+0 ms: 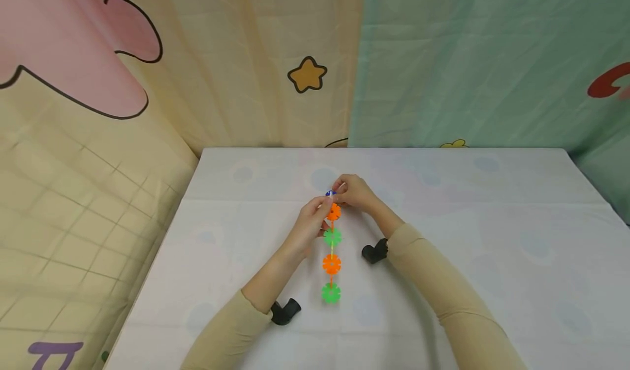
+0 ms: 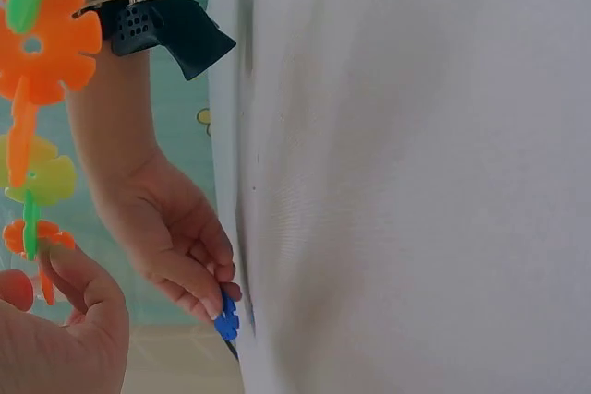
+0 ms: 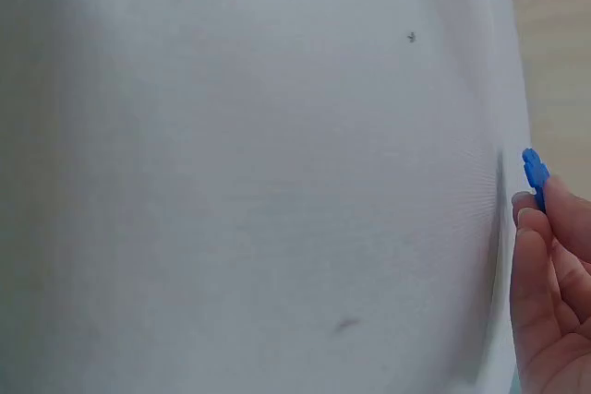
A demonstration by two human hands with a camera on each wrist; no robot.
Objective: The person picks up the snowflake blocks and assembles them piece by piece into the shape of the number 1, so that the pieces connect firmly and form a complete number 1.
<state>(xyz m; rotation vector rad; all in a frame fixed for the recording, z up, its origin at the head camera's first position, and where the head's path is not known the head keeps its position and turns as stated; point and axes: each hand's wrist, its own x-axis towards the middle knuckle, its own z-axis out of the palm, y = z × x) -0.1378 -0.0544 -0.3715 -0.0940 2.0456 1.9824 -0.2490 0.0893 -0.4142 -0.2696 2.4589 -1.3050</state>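
A chain of interlocked toothed plastic discs, orange (image 1: pixel 332 264), green (image 1: pixel 332 293) and yellow, runs toward the person over the middle of the table. My left hand (image 1: pixel 310 219) pinches it near its far end, at an orange disc (image 2: pixel 63 235) in the left wrist view. Just beyond, my right hand (image 1: pixel 356 194) pinches a blue toothed disc (image 3: pixel 536 173) between thumb and fingers. In the left wrist view the blue disc stands apart from the visible discs. Fingers hide part of the chain's far end.
A white cloth with pale spots covers the table (image 1: pixel 492 282). Black wrist-worn devices sit on the left forearm (image 1: pixel 285 311) and the right forearm (image 1: pixel 375 251). Behind the table hangs a printed curtain (image 1: pixel 467 58), with another cloth at the left side.
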